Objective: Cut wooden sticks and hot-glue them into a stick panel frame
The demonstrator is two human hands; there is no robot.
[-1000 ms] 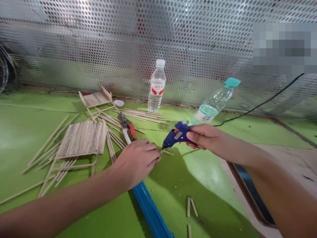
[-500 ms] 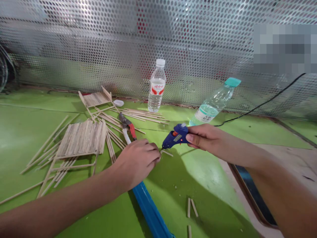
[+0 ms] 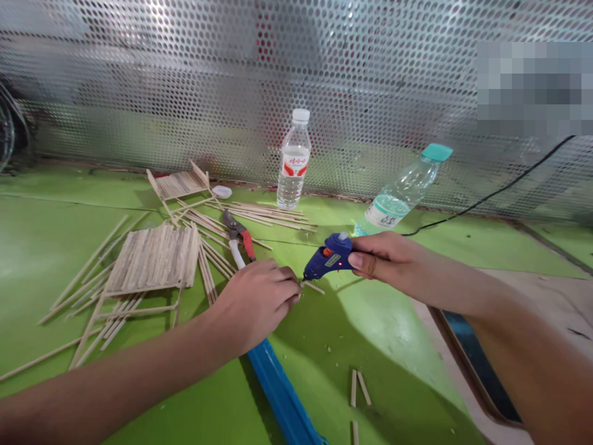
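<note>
One blue glue gun (image 3: 328, 259) is above the green table (image 3: 208, 395), with the right hand (image 3: 385, 254) wrapped around its handle. Its nozzle (image 3: 306, 275) is just beside the left hand (image 3: 263, 298), whose fingers are bent inward; whether they grip something, one cannot tell. A short stick (image 3: 315, 288) is near the nozzle.

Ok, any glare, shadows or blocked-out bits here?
Head view: glare spots on the perforated metal panel, pale sheen on the green tabletop, a broad shadow below the blue glue gun; also in the head view, a pixelated patch at upper right hides detail.
</note>
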